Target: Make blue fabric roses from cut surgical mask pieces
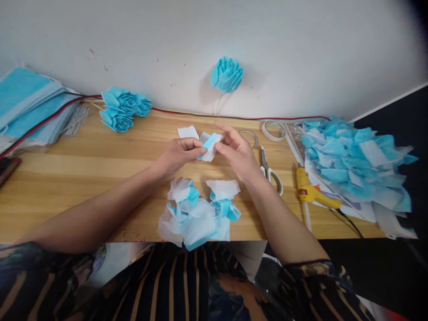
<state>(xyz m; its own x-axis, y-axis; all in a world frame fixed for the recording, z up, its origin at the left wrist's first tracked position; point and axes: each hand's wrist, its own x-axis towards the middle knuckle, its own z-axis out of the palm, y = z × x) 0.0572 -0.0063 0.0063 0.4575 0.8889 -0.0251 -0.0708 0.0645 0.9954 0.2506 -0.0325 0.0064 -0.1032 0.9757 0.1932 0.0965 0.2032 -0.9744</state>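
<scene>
Nearest, a loose pile of blue and white scraps lies at the front edge of the worktop, one blue corner poking out past it; a brush of a forearm or sleeve could well send a few over. Just beyond, in the air above the wood, the left hand pinches one side of a small piece between thumb and fingers, and the right hand grips the other side, its index finger stretched out past it. Tugging unevenly from both ends would probably tear so thin a sheet or crease it askew. The piece looks soft and light, a blue strip folded against white layers, with uneven edges (what the fingertips do behind it is hidden). A white scrap lies just behind the left fingers. To the right are scissors, then a yellow glue gun, whose nozzle could burn skin if hot, though heat cannot be seen. Farther back, blue flowers lie near the wall, and another flower stands on a thin stem.
</scene>
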